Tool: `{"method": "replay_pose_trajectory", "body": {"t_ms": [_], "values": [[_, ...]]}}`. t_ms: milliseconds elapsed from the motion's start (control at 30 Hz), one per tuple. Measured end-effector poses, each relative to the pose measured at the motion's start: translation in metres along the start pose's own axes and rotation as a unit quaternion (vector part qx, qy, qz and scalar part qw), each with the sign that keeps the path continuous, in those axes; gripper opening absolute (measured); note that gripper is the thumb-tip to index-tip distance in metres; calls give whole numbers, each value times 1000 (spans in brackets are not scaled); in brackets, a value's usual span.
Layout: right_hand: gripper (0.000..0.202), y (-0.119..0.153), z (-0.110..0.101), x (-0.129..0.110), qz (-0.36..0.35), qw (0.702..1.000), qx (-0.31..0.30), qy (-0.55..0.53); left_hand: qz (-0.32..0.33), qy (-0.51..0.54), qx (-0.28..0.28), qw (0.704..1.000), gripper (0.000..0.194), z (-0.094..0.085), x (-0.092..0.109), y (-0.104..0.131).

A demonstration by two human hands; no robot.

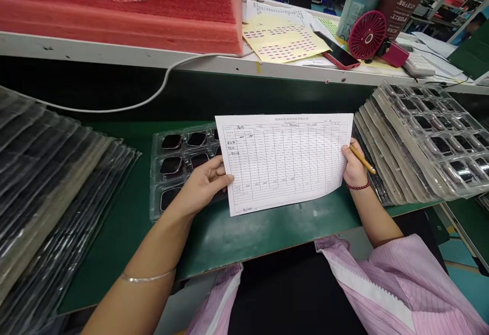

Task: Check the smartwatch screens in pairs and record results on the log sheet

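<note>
A printed paper form (286, 164) with a table grid and some handwriting is held up above the bench, tilted slightly. My left hand (206, 182) pinches its left edge between thumb and fingers. At the right edge my right hand (354, 164) grips the sheet, with a yellow pencil-like stick (362, 159) also tucked in that hand and pointing outward. Behind the form and my left hand lies a clear plastic tray (155, 187) of dark, watch-shaped pieces (171, 142); the paper hides its right part.
Stacked clear trays stand on the left (57, 182) and right (416, 141) of the green bench (267, 233). On the shelf above are pink foam (153, 19), a yellow sheet (284, 42), a phone (338, 52), a small fan (367, 35) and a cup (359, 6). A white cable (153, 95) hangs below.
</note>
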State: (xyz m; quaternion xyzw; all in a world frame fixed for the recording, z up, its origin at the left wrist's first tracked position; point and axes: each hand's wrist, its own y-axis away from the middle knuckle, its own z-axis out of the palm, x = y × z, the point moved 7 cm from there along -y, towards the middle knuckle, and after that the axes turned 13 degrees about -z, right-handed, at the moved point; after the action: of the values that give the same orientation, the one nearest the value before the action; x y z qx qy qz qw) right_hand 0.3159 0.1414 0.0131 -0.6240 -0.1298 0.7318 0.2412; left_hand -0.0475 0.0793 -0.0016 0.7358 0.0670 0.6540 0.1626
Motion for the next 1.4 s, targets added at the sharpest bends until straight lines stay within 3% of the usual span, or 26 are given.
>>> {"method": "replay_pose_trajectory", "body": {"t_ms": [667, 800, 900, 967, 1033, 1100, 1133, 1200, 1300, 1400], "values": [[29, -1, -3, 5, 5, 998, -27, 62, 0, 4, 3, 1000, 66, -1, -2, -3], [31, -5, -6, 2, -19, 987, -70, 141, -5, -24, 12, 1000, 70, 9, 3, 5], [34, -6, -13, -3, -43, 971, -96, 214, -33, -54, 3, 998, 84, 25, -3, 24], [36, -5, -18, -2, -39, 959, -132, 248, -43, -113, 48, 992, 93, 32, -12, 41], [43, -2, -22, 3, -20, 938, -171, 300, 5, -225, 185, 957, 98, 33, -12, 61], [56, 1, -21, 6, -13, 909, -201, 364, 110, -340, 293, 887, 94, 51, -5, 82], [60, 3, -17, 5, -24, 895, -212, 391, 168, -383, 299, 858, 89, 69, -2, 89], [60, 11, -1, -4, -76, 880, -236, 404, 249, -451, 212, 830, 74, 118, -6, 93], [47, 37, 33, -18, -117, 900, -310, 284, 267, -534, 32, 802, 63, 189, -26, 86], [49, 72, 57, -7, 28, 917, -391, 71, 244, -571, -20, 783, 64, 227, -40, 76]]}}
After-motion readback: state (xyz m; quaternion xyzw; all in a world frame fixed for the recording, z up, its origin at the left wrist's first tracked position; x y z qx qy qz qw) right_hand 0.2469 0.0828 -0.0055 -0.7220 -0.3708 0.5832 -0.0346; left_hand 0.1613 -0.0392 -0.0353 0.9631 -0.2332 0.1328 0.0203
